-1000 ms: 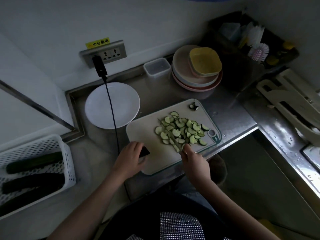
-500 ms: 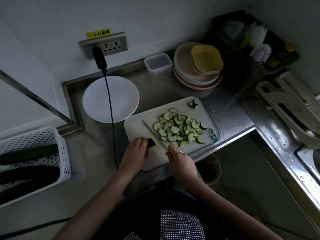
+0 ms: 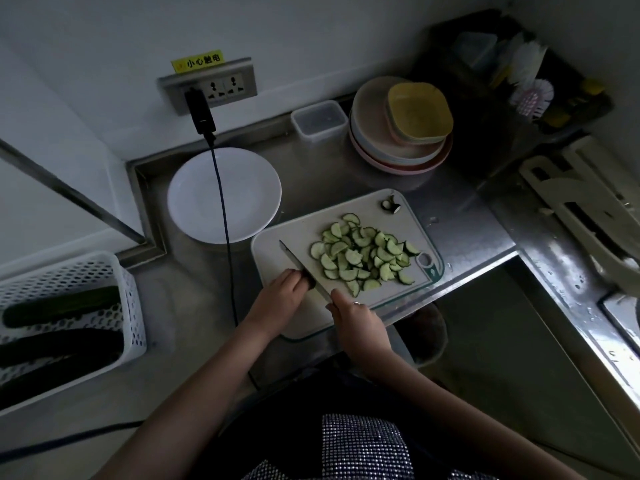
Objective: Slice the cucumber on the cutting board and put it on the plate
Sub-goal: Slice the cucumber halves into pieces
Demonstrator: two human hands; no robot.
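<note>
A pile of half-moon cucumber slices (image 3: pixel 363 256) lies on the white cutting board (image 3: pixel 277 244). My left hand (image 3: pixel 277 296) holds a short dark cucumber end (image 3: pixel 309 282) down on the board's near-left part. My right hand (image 3: pixel 356 317) grips the handle of a knife (image 3: pixel 301 268), whose blade lies against that end piece and points away to the left. A cut-off cucumber tip (image 3: pixel 390 205) sits at the board's far corner. The empty white plate (image 3: pixel 194 195) stands just left of the board.
A black cable (image 3: pixel 221 202) runs from the wall socket across the plate. A white basket (image 3: pixel 121 282) with whole cucumbers (image 3: pixel 62 306) stands at the left. Stacked plates (image 3: pixel 398 150) and a clear box (image 3: pixel 320 121) sit behind the board; a sink (image 3: pixel 623 313) lies right.
My right hand drew the knife out of the slice pile and swung it left to the end piece under my left hand. The left hand shifted slightly onto the board.
</note>
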